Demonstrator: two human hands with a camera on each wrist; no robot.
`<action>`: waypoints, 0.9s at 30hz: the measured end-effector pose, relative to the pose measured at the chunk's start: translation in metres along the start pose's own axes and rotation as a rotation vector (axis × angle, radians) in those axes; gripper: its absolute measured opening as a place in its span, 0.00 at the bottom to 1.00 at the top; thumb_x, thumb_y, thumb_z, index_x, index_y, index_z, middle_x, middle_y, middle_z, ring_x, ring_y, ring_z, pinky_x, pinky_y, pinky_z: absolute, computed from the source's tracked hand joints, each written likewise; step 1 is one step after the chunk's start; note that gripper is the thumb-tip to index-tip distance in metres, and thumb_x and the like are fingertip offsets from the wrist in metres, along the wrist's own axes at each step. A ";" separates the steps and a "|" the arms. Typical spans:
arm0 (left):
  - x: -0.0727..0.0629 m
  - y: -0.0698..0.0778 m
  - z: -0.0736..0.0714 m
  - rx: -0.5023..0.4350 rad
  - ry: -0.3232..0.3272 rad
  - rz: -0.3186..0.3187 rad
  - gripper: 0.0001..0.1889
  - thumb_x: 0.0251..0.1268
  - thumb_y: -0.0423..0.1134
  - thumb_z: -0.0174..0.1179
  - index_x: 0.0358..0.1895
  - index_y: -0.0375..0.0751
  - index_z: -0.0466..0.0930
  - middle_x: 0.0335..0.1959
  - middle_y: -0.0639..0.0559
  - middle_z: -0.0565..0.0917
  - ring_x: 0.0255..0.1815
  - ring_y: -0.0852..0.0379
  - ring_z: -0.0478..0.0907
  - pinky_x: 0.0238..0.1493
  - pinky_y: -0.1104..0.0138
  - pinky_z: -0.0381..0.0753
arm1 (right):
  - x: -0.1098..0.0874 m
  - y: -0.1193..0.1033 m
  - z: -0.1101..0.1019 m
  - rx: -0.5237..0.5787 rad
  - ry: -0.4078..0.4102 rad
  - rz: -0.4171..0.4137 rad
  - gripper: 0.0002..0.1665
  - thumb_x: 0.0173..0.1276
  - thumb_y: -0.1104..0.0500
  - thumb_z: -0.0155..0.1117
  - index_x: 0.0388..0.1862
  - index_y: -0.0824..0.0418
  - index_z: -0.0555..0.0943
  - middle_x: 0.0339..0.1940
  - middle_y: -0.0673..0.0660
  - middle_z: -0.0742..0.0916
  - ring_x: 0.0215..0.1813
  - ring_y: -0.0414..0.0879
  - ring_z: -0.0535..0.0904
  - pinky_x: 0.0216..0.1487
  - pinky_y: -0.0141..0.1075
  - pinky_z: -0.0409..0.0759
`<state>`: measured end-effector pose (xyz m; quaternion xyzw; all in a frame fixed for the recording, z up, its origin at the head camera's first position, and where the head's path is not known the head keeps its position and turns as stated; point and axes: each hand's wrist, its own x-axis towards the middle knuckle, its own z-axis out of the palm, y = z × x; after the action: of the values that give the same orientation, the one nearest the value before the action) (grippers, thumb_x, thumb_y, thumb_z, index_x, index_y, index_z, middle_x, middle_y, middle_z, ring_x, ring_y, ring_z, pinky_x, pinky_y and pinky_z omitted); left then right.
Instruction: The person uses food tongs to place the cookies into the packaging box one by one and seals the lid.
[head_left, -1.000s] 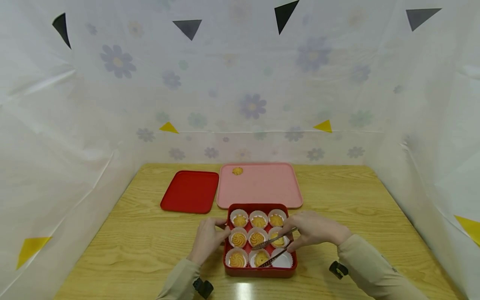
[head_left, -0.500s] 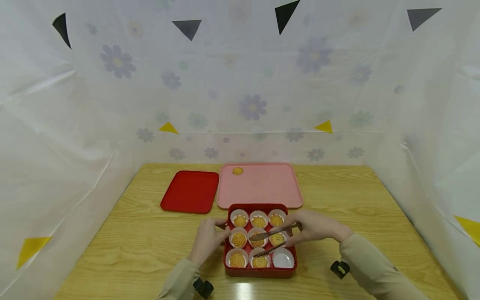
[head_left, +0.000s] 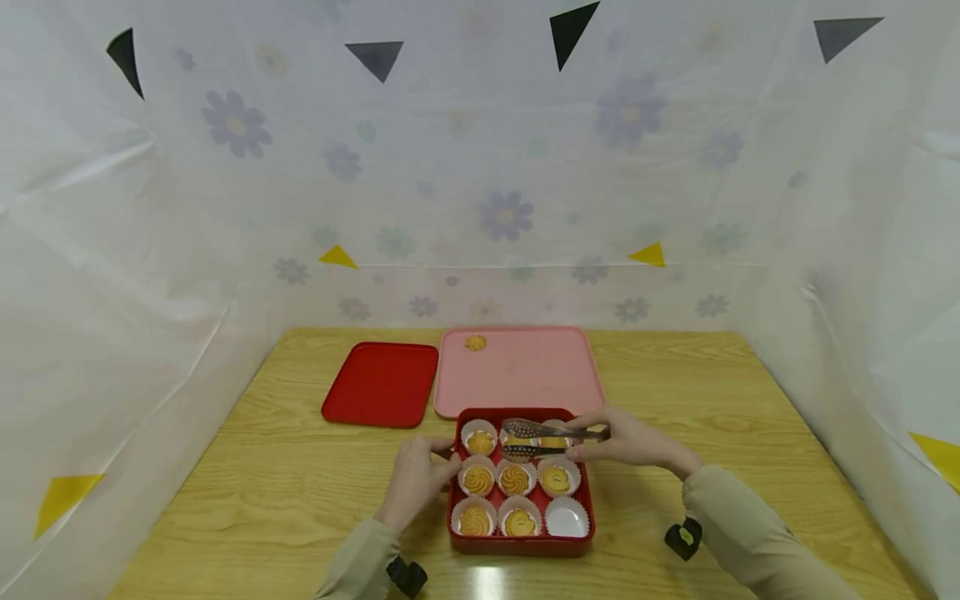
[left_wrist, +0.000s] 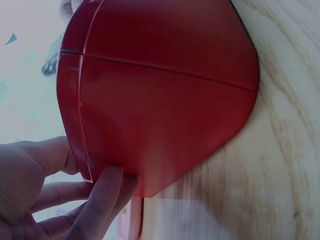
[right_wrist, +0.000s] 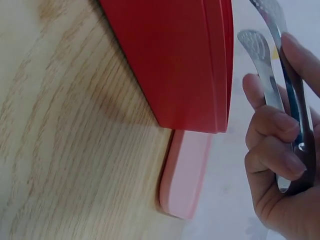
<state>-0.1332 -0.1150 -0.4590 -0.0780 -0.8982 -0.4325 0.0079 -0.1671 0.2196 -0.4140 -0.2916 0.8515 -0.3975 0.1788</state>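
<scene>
A red square box (head_left: 521, 546) holds rows of white paper cups. Most cups carry a piped yellow cookie (head_left: 474, 521); in the front right cup (head_left: 567, 520) the white bottom shows. My left hand (head_left: 420, 477) grips the box's left wall, thumb at the rim and fingers along the outside, as the left wrist view confirms. In my right hand (head_left: 628, 440) is a pair of metal tongs (head_left: 525, 430) with perforated tips. The tongs hover over the back row with tips apart and nothing between them, partly covering two cookies there.
Behind the box lies a pink tray (head_left: 540, 367) with one cookie (head_left: 476, 342) near its back left corner. A flat red lid or tray (head_left: 382, 383) lies to its left. A patterned white sheet (head_left: 480, 167) hangs behind and beside the wooden table (head_left: 675, 375).
My right hand has lifted the tongs from the front of the box back over the back row. The left hand and the box have stayed put.
</scene>
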 end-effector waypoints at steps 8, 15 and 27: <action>-0.001 0.000 0.000 0.013 0.001 0.010 0.14 0.59 0.32 0.65 0.48 0.33 0.88 0.32 0.47 0.90 0.34 0.57 0.81 0.28 0.74 0.75 | 0.011 -0.002 -0.001 0.058 0.093 0.111 0.28 0.70 0.48 0.67 0.61 0.65 0.81 0.59 0.66 0.85 0.57 0.59 0.82 0.42 0.36 0.82; -0.001 0.000 -0.001 0.008 -0.013 -0.001 0.14 0.60 0.32 0.64 0.48 0.32 0.88 0.33 0.47 0.90 0.34 0.57 0.82 0.28 0.74 0.76 | 0.031 -0.009 -0.010 0.016 0.149 0.138 0.21 0.71 0.51 0.66 0.55 0.63 0.85 0.50 0.62 0.88 0.45 0.46 0.79 0.39 0.36 0.78; 0.000 0.001 -0.002 -0.004 -0.027 -0.014 0.14 0.61 0.32 0.64 0.50 0.32 0.87 0.33 0.46 0.89 0.31 0.58 0.82 0.26 0.73 0.77 | 0.080 -0.022 -0.031 -0.155 0.183 0.175 0.14 0.69 0.53 0.67 0.30 0.63 0.85 0.19 0.51 0.79 0.22 0.43 0.63 0.29 0.36 0.63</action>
<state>-0.1331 -0.1156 -0.4573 -0.0777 -0.8978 -0.4334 -0.0071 -0.2374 0.1752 -0.3834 -0.1917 0.9145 -0.3384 0.1111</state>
